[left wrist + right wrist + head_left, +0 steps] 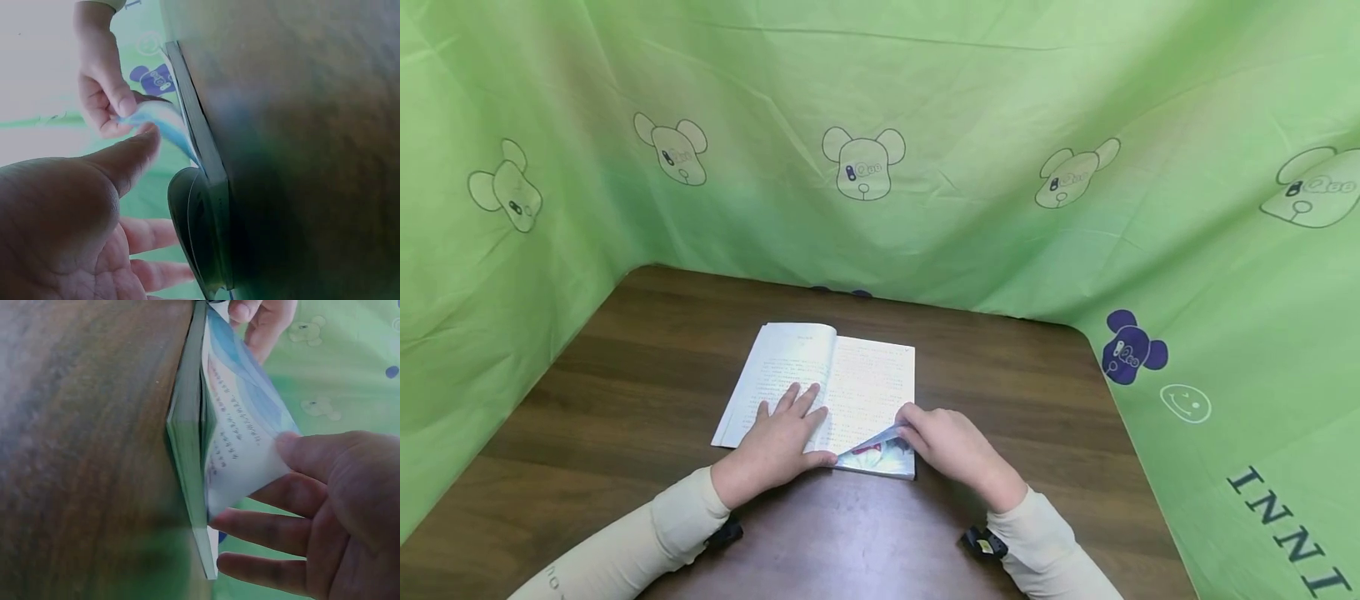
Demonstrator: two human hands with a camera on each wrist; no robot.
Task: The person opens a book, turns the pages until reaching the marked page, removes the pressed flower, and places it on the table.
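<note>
An open book (871,375) with printed text lies on the table. My left hand (775,446) rests on its left page with fingers spread, and the thumb reaches to the lower edge near the spine. At the lower right corner, my right hand (951,450) pinches a page between thumb and fingers and holds it raised. Beneath that corner shows a coloured picture (887,458). In the right wrist view the lifted page (244,444) bends up, with blue art and lines of print on its underside. The left wrist view shows the book's edge side-on, with the page curved up.
Brown wood-grain table (1045,400) surrounds the book. Green cloth (970,100) printed with bear heads hangs along the back and both sides. A black device (983,543) sits at the right wrist, and another (724,533) at the left.
</note>
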